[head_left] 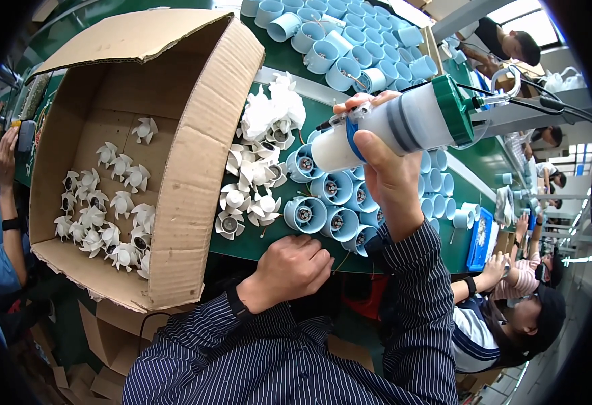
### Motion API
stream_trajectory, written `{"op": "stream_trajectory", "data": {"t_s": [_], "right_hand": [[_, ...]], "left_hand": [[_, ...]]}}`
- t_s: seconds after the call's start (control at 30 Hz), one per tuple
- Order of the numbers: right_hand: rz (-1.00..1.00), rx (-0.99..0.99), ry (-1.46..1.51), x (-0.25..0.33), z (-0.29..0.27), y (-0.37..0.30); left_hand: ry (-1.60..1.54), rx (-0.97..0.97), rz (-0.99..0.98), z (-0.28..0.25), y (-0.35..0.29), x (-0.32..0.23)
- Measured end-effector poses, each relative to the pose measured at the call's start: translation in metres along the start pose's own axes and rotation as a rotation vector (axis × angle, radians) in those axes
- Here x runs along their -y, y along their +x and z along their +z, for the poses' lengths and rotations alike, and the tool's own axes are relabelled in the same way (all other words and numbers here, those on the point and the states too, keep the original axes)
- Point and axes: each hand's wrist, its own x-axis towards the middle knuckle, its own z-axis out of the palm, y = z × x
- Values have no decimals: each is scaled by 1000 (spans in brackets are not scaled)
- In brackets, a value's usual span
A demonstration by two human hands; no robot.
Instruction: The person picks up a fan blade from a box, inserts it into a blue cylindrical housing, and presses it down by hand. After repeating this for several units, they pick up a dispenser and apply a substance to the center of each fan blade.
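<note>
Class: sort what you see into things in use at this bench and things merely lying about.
In use: white dispenser tool in right hand; blue motor housings; white fan blades; left hand, a closed fist.
Lying about: cardboard box; blue tray.

A white cylindrical tool [404, 125] with a green cap and a blue band was seen in the right hand [390, 179]. Pale blue motor housings [333, 206] were laid out on a dark green table [276, 57]. White fan blades [259, 169] were piled there and in a brown cardboard box [195, 162]. The sleeves [417, 304] were patterned in dark navy with thin white pinstripes, and a black band was worn at the left hand [289, 266].
</note>
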Motion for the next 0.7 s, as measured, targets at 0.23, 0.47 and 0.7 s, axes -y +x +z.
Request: {"op": "stream_trajectory", "data": {"t_s": [0.23,0.47,0.7], "right_hand": [[4,-16,-11,11,0,-2],[-177,-125,40,60,-10,-23],[-332,-385,53,93,-107,-89]], "left_hand": [[5,-1,1,0,0,0],[69,-6,-7,-7,-4,-2],[95,34,58,-41,-8,-41]]}}
